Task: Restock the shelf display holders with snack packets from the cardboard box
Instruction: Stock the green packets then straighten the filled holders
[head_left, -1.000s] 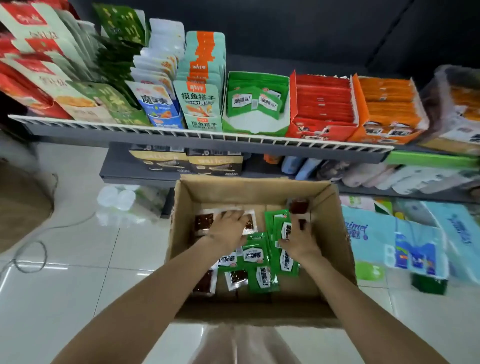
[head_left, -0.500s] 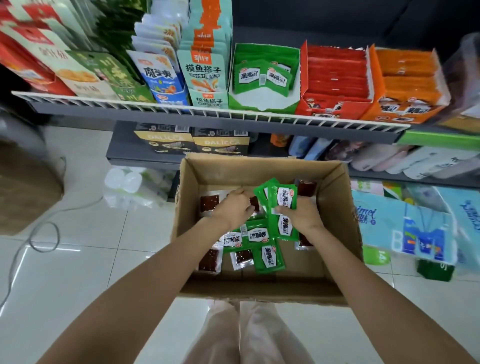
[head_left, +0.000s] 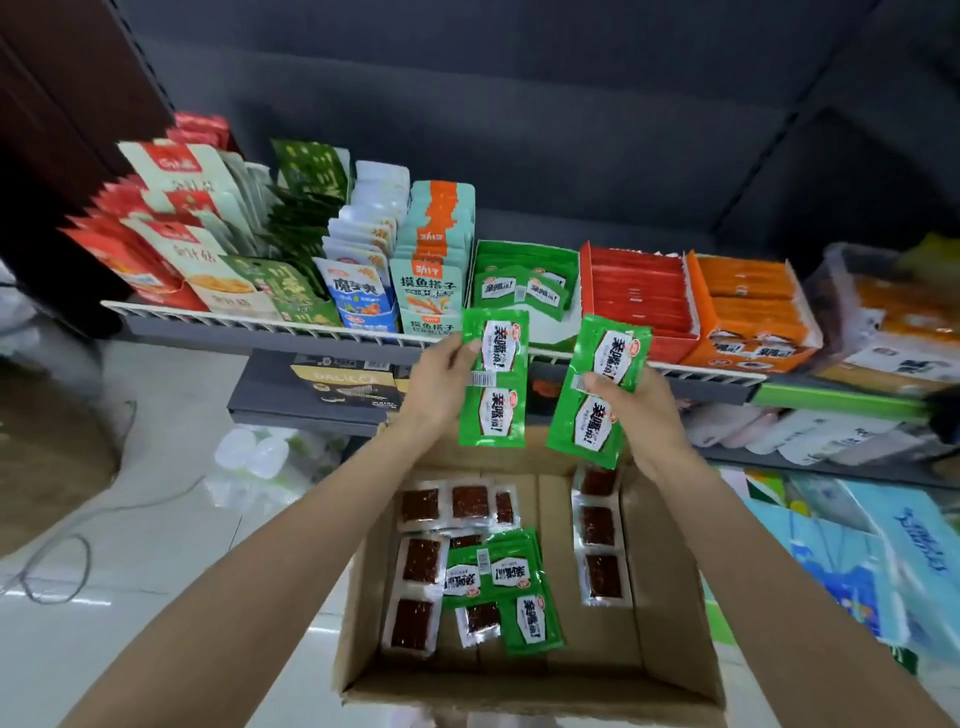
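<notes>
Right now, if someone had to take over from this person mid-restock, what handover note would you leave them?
Left hand: pinches a strip of green snack packets, held upright above the box.
Right hand: grips a second green packet strip, tilted slightly.
Brown cardboard box: open on the floor below, with more green packets and clear packets of dark red snack inside.
Green display holder on the shelf: only a few packets at its back, front part bare.
Done: two strips lifted out.
Left: place both in the green holder, then move the rest from the box.
</notes>
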